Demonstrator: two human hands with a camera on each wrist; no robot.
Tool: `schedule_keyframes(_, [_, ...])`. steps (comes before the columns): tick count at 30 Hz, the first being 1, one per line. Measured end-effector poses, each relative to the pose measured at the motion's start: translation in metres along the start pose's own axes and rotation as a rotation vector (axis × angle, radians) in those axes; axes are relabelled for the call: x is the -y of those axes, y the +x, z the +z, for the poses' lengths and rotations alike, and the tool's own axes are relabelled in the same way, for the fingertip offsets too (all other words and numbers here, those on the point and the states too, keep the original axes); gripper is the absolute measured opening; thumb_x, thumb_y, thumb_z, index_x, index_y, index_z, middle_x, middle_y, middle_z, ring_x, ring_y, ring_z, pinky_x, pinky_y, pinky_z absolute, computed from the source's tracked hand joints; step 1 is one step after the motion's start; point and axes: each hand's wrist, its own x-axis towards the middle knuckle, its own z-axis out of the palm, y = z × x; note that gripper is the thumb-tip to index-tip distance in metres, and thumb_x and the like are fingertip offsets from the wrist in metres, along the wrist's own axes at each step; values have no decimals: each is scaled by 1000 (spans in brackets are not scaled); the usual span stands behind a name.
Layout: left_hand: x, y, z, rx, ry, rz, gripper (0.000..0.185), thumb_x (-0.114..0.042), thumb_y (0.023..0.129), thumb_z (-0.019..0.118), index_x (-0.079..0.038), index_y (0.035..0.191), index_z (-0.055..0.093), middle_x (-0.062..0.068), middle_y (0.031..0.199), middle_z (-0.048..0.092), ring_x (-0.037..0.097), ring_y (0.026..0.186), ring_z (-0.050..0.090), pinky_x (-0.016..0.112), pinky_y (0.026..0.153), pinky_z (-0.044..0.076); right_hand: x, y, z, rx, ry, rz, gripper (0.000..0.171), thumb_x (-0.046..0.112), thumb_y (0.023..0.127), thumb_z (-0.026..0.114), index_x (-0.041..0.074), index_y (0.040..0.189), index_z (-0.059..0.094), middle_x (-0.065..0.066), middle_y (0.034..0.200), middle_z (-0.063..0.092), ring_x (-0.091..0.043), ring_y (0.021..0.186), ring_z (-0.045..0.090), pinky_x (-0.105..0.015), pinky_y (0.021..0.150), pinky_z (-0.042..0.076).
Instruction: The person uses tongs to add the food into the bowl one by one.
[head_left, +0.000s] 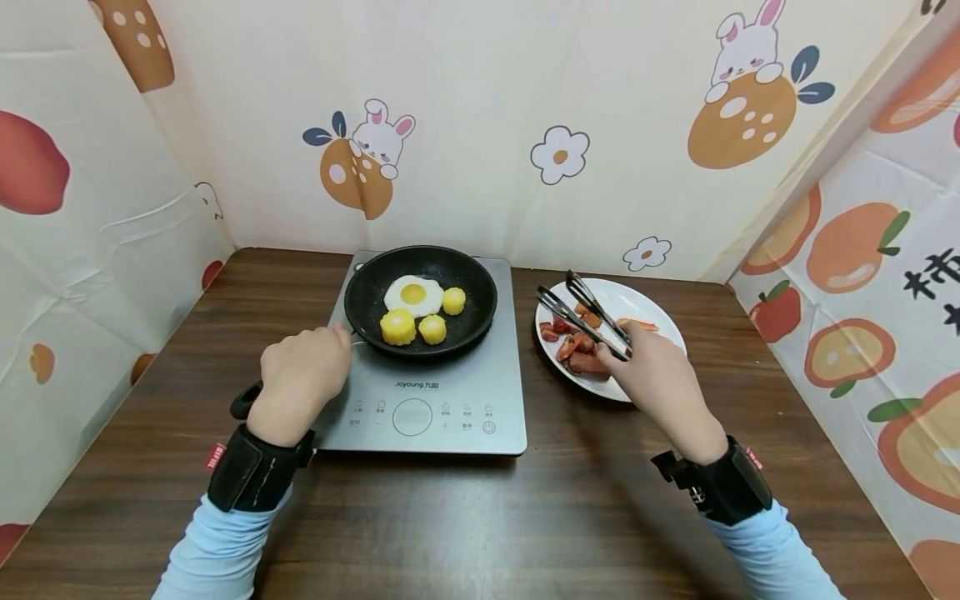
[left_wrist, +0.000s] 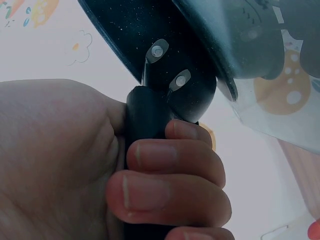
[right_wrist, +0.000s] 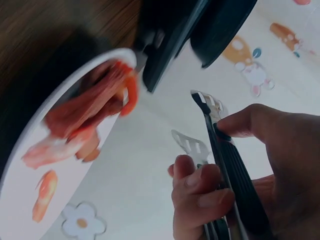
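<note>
Two hands were busy. Left hand (head_left: 300, 377) was wrapped tight around the black handle (left_wrist: 145, 125) of a round black speckled frying pan (head_left: 421, 298), fingers (left_wrist: 175, 160) curled fully round it. Pan sat on a flat grey induction cooker (head_left: 427, 392) on the dark wooden surface (head_left: 525, 517). Inside the pan: a white fried egg with yellow yolk (head_left: 413, 294) and three ridged yellow corn chunks (head_left: 398, 327). Right hand (head_left: 660, 379) gripped black-handled metal tongs (head_left: 588, 317), thumb and fingers (right_wrist: 200, 185) clamped on the arms, slotted tips slightly apart. Tongs hovered over a round white plate (head_left: 660, 321) holding glossy red and orange meat slices (head_left: 581, 354), right of the cooker.
</note>
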Motion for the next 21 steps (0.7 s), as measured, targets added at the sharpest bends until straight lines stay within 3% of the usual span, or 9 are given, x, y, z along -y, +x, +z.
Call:
schedule_keyframes(4, [0,0,0,4,1,-4,60,-29,110,20,-5,66,52,14,65,52,30,62,57,38,53,40,-13,-1,-1,2,-26,35,38,39,97,56,1,98,59,-12,77,58,-27,65,53,-36,55,37])
schedule_keyframes(11, [0,0,0,-7,-1,-4,59,-29,110,21,-5,66,52,13,65,52,30,63,57,39,52,40,-33,1,4,51,-75,78,52,42,97,56,-8,107,60,-32,96,67,-44,76,65,-51,60,48])
schedule_keyframes(15, [-1,0,1,-7,-2,-10,59,-29,110,21,-4,68,53,15,67,54,31,64,58,39,53,41,-44,2,9,77,-79,106,47,41,97,54,-5,91,59,-32,89,66,-40,70,62,-47,55,44])
schedule_keyframes(21, [-1,-1,3,-12,-1,-13,59,-29,110,21,-3,69,55,16,68,56,32,65,60,39,53,42,-53,4,14,129,-73,122,50,41,100,50,-7,94,60,-33,93,65,-38,70,61,-47,58,45])
